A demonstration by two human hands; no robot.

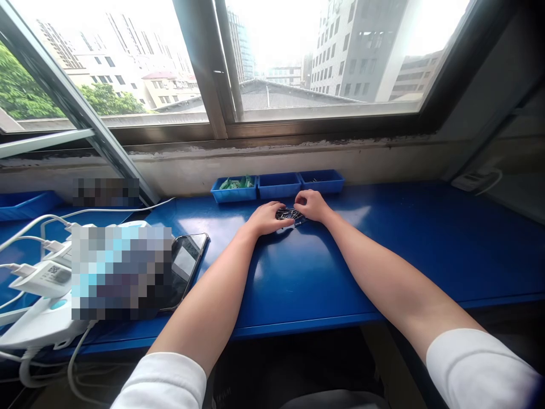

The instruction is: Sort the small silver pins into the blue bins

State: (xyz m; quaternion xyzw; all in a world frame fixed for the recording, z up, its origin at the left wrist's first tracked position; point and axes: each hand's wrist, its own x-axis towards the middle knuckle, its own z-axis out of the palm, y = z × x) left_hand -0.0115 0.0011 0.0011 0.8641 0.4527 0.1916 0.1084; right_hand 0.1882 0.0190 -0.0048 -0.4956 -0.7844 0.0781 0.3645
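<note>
A small pile of thin dark and silvery metal pieces, like screws (289, 214), lies on the blue table between my hands. My left hand (270, 217) rests around the pile's left side, its thumb and fingers apart. On the right, my right hand (313, 205) is over the pile's edge with its fingers curled in a pinch. What sits between those fingertips, if anything, is too small to make out. Just behind stand three blue bins: a left bin (233, 195) with green-and-white packets, a middle bin (279, 192), and a right bin (322, 186) with a few small pieces.
A phone (187, 258) lies on the blue table (298, 289) at the left, partly behind a blurred patch. Beside it are a white power strip (42, 324) with chargers and loose cables. Another blue tray (28, 205) stands far left. A window (272, 62) rises behind.
</note>
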